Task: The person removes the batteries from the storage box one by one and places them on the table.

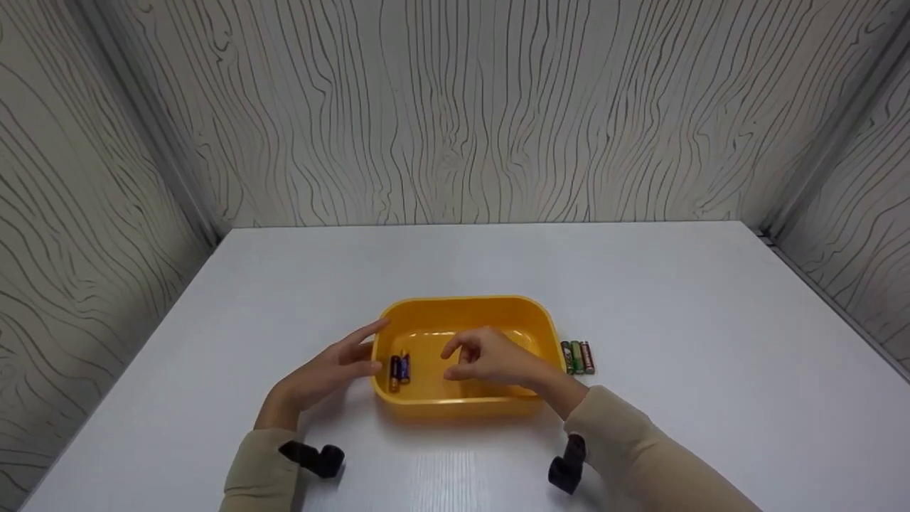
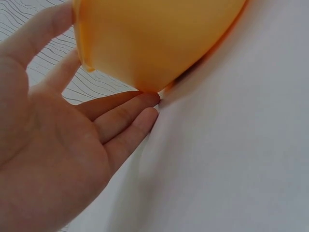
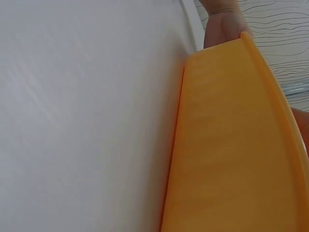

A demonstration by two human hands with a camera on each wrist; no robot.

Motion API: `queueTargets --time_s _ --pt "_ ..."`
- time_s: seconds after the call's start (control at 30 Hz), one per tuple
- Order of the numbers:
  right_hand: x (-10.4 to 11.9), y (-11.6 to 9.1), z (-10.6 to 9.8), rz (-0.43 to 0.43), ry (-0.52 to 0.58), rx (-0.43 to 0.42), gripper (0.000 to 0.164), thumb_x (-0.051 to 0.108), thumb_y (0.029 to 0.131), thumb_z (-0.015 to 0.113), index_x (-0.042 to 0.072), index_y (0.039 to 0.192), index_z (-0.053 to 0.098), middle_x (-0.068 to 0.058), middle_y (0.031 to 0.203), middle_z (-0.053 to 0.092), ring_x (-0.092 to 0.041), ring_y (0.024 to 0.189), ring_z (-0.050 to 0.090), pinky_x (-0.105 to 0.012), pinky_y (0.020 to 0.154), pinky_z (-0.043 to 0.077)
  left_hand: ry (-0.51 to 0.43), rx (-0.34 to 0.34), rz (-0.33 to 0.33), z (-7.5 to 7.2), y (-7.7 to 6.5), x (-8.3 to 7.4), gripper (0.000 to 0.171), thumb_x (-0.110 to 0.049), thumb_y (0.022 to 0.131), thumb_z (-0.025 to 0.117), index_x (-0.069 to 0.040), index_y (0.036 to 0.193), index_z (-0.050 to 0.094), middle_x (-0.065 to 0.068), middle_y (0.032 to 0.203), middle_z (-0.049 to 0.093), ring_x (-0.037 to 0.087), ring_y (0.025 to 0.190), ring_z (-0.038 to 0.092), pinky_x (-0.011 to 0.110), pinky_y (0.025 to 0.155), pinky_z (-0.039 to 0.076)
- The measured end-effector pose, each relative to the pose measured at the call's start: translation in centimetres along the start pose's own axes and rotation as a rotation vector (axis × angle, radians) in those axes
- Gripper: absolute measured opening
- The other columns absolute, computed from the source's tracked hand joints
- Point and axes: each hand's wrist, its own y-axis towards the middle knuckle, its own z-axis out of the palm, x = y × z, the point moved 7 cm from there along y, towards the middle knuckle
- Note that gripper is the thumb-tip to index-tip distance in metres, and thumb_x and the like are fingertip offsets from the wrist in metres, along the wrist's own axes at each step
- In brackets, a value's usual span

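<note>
A yellow plastic bin (image 1: 455, 402) stands on the white table. My left hand (image 1: 328, 371) touches its left end, with thumb and a fingertip at the rim. In the left wrist view, the lower fingers of that hand (image 2: 53, 145) extend beneath the bin's sloping wall (image 2: 145, 43). Two dark purple and orange batteries (image 1: 399, 371) lie side by side inside, near the left end. Over the bin's middle is my right hand (image 1: 490, 358), its fingers bent loosely and apart from the thumb, with nothing visible between them. Three batteries (image 1: 577, 357), green and red, lie beside the bin's right end.
The table (image 1: 455, 263) reaches back to a wood-grain patterned wall (image 1: 455, 114), with similar panels on both sides. Black camera mounts (image 1: 313, 459) are on both wrists. In the right wrist view the bin's front wall (image 3: 231, 135) fills the right side.
</note>
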Motion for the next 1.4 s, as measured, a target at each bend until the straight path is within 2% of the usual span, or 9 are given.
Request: queueTargets --time_s 0.3,0.5,0.93,1.2,1.4 --pt "0.3 1.5 1.4 0.033 -0.004 0.004 0.028 0.018 0.086 0.072 -0.001 0.106 0.067 0.0 0.076 0.056 -0.011 0.069 0.047 -0.019 0.062 0.04 0.026 -0.031 -0.038 -0.2 0.0 0.4 0.068 -0.041 0.091 0.062 -0.039 0.15 0.028 0.013 0.158 0.033 0.038 0.149 0.025 0.07 0.117 0.009" --pt "0.7 2.6 2.1 0.096 -0.022 0.008 0.027 0.018 0.087 0.072 0.004 0.109 0.067 0.0 0.079 0.056 -0.013 0.07 0.048 -0.021 0.063 0.042 0.016 -0.015 -0.025 -0.1 -0.2 0.2 0.065 -0.036 0.094 0.06 -0.04 0.15 0.027 0.014 0.158 0.033 0.038 0.149 0.025 0.071 0.116 0.006" --pt "1.0 4.7 3.1 0.171 -0.041 -0.024 0.034 0.012 0.083 0.074 0.002 0.114 0.065 -0.002 0.081 0.058 -0.013 0.069 0.049 -0.019 0.062 0.042 0.02 -0.004 -0.013 -0.1 -0.1 0.3 0.065 -0.034 0.095 0.059 -0.039 0.151 0.026 0.014 0.157 0.034 0.038 0.149 0.027 0.072 0.115 0.005" --pt "0.3 5.1 3.7 0.225 -0.02 -0.03 0.053 0.018 0.078 0.08 0.004 0.125 0.06 -0.008 0.097 0.06 -0.016 0.079 0.048 -0.023 0.067 0.041 -0.04 0.032 0.022 0.1 -0.1 0.2 0.066 -0.028 0.097 0.057 -0.034 0.153 0.022 0.016 0.159 0.028 0.038 0.149 0.026 0.066 0.119 0.01" --pt "0.0 5.1 4.2 0.239 -0.056 -0.027 0.059 0.015 0.078 0.08 0.003 0.13 0.057 -0.015 0.119 0.064 -0.019 0.089 0.053 -0.033 0.086 0.052 -0.051 0.03 0.017 0.0 0.0 0.3 0.066 -0.029 0.096 0.058 -0.035 0.152 0.024 0.014 0.16 0.027 0.037 0.15 0.024 0.066 0.119 0.007"
